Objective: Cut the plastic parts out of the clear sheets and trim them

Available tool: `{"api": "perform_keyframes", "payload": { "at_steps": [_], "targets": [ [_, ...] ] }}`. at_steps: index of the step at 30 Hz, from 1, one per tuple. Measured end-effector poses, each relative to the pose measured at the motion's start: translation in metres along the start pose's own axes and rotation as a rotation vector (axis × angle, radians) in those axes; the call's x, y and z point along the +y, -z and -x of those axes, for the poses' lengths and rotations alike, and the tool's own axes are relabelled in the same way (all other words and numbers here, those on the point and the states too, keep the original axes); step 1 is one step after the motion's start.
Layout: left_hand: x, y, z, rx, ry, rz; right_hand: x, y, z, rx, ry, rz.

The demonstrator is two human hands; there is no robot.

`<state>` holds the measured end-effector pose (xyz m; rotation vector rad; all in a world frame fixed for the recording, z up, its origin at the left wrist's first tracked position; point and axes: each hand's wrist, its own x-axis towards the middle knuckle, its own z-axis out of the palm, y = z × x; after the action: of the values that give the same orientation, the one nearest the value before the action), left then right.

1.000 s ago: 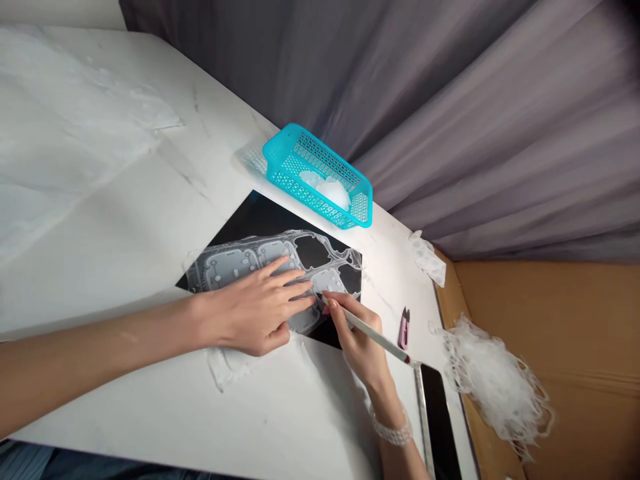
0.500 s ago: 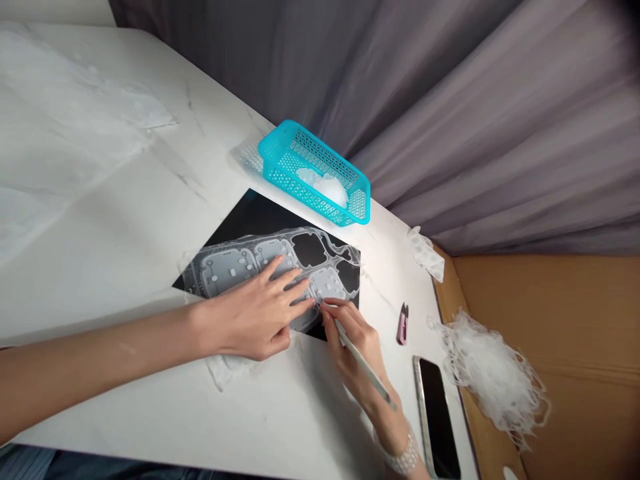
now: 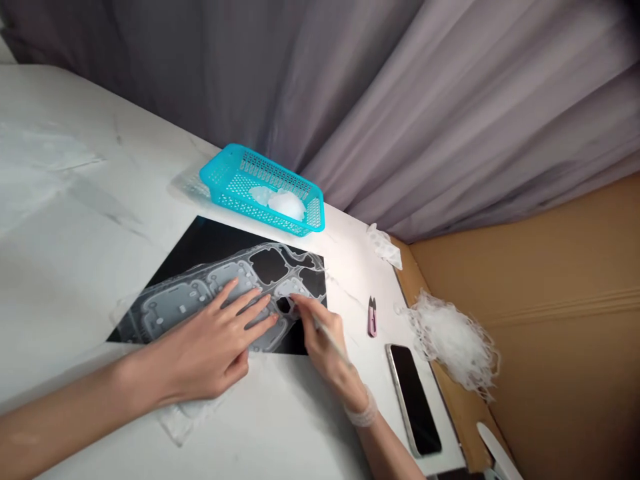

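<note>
My left hand lies with fingers spread, pressing on a clear moulded plastic sheet with pale grey rounded panels. Beneath the sheet is a black board. My right hand is closed round a slim pale tool that looks like tweezers, its tip hidden by the fingers. At those fingertips a pale panel is partly lifted, and a dark opening shows beside it. Other openings in the sheet show black through them.
Behind the board stands a blue basket holding white pieces. To the right lie pink thread snips, a phone, a crumpled white wrapper and a heap of clear plastic scraps by the cardboard. Plastic film covers the far left.
The view has swung, shifting the scene leftward. My right hand has moved up the sheet with the tweezers; a panel edge has come up and a dark gap has opened. My left hand stays pressed down.
</note>
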<state>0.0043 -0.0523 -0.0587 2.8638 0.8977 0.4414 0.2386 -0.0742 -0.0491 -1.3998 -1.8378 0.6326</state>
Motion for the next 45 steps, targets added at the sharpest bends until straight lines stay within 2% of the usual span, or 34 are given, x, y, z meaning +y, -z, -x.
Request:
{"api": "perform_keyframes", "payload": {
  "at_steps": [3,5,6,8,10,12,14,16,18,21,23,25,34,42,45],
  "targets": [
    [0.001,0.0,0.001,-0.017,0.015,0.008,0.032,0.042,-0.008,0.301,-0.304,-0.351],
    [0.002,0.001,0.002,-0.027,0.02,0.012,0.06,0.081,-0.009,0.666,-0.441,-0.588],
    [0.002,0.002,0.002,-0.026,0.021,0.02,0.073,0.1,-0.008,0.748,-0.472,-0.616],
    [0.004,0.003,0.001,-0.008,0.02,0.046,0.09,0.132,-0.003,0.811,-0.504,-0.653],
    [0.004,0.007,-0.001,0.011,0.022,0.091,0.09,0.147,0.002,0.826,-0.496,-0.672],
    [0.004,0.012,-0.006,0.026,0.043,0.168,0.073,0.142,0.005,0.815,-0.477,-0.718],
    [0.002,0.019,-0.01,0.062,0.085,0.291,0.043,0.121,0.003,0.725,-0.472,-0.801],
    [-0.001,0.029,-0.014,0.13,0.206,0.443,0.007,0.093,-0.004,0.528,-0.481,-0.906],
    [-0.004,0.038,-0.016,0.164,0.402,0.645,-0.025,0.066,-0.014,0.336,-0.48,-0.975],
    [-0.008,0.048,-0.016,0.122,0.63,1.218,-0.054,0.037,-0.024,0.141,-0.456,-1.08],
    [-0.008,0.049,-0.015,0.121,0.651,1.641,-0.06,0.026,-0.026,0.095,-0.442,-1.12],
    [-0.008,0.048,-0.015,0.144,0.642,1.872,-0.059,0.02,-0.025,0.091,-0.441,-1.128],
    [-0.01,0.045,-0.013,0.097,0.75,1.869,-0.048,0.024,-0.021,0.041,-0.602,-1.173],
    [-0.013,0.04,-0.012,0.089,0.769,1.85,-0.046,0.029,-0.019,0.012,-0.593,-1.151],
    [-0.012,0.039,-0.011,0.105,0.82,1.852,-0.047,0.03,-0.018,0.035,-0.549,-1.165]
  ]
}}
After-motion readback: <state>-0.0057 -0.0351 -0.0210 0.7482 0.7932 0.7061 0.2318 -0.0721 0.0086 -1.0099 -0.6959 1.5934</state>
